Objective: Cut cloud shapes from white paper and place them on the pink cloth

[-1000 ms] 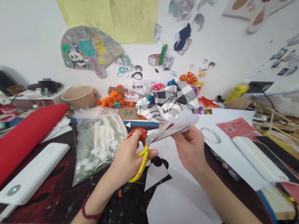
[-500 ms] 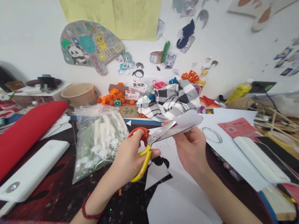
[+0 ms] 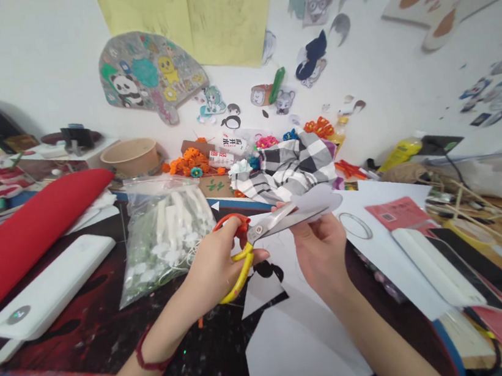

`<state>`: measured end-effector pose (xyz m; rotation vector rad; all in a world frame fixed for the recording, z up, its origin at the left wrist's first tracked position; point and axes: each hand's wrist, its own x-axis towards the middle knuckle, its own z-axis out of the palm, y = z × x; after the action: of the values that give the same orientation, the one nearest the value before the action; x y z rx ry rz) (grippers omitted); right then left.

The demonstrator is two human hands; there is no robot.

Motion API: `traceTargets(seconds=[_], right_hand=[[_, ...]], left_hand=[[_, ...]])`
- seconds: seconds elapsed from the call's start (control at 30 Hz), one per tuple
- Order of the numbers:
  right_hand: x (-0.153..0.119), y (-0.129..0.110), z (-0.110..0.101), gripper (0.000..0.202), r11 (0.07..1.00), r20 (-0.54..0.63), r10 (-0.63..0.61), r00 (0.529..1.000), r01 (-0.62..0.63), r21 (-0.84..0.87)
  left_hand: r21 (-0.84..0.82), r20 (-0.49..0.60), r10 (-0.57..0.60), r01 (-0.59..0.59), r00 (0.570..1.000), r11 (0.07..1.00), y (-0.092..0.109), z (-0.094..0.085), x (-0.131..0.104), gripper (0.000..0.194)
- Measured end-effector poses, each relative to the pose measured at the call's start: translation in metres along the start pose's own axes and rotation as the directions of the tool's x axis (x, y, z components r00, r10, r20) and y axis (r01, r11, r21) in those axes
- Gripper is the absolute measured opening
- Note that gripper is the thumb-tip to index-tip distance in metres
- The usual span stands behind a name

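Observation:
My left hand (image 3: 217, 266) is closed around the handles of the scissors (image 3: 261, 228), one loop orange and the other yellow. Their blades point right, slightly parted, with a small white paper piece (image 3: 320, 199) at them. That paper is pinched in my right hand (image 3: 318, 247), whose fingertips are partly hidden behind the blades and paper. Below both hands lie white sheets (image 3: 300, 354) and a cut paper scrap (image 3: 260, 291) beside small black shapes (image 3: 268, 270) on the dark table (image 3: 199, 355).
A clear bag of white and green items (image 3: 165, 242) lies left of my hands. Further left are a white power bank (image 3: 51, 288) and a red cushion-like object (image 3: 39, 234). Checked cloth (image 3: 294, 164) sits behind. A white device (image 3: 434, 265) lies at right.
The scissor blades look slightly closer together around the paper. Both hands stay nearly in place, and the view has shifted very slightly.

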<state>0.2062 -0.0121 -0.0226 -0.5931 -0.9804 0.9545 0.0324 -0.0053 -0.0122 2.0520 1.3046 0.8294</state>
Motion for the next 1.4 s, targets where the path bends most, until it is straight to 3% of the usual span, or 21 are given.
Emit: traceTargets(seconds=[0.43,1.03,1.23,1.4], right_hand=[[0.0,0.001,-0.001,0.015,0.999,-0.015,-0.008,1.0,0.008,-0.037],[0.002,-0.004,0.001,0.015,1.0,-0.076,0.023,0.997,-0.022,0.006],[0.004,-0.007,0.002,0.014,0.997,-0.046,0.046,0.998,-0.043,0.058],[0.003,-0.006,0.003,0.019,0.997,-0.033,0.053,0.998,-0.051,0.049]], left_hand=[[0.043,-0.008,-0.017,0.018,1.0,0.999,0.002,0.001,0.0,0.032],[-0.078,-0.007,-0.034,0.033,0.999,0.996,-0.006,-0.003,0.0,0.029],[-0.001,0.025,0.076,-0.076,0.997,0.997,-0.014,-0.008,0.001,0.033],[0.032,0.017,0.037,-0.038,0.999,0.999,-0.01,-0.004,0.002,0.035]])
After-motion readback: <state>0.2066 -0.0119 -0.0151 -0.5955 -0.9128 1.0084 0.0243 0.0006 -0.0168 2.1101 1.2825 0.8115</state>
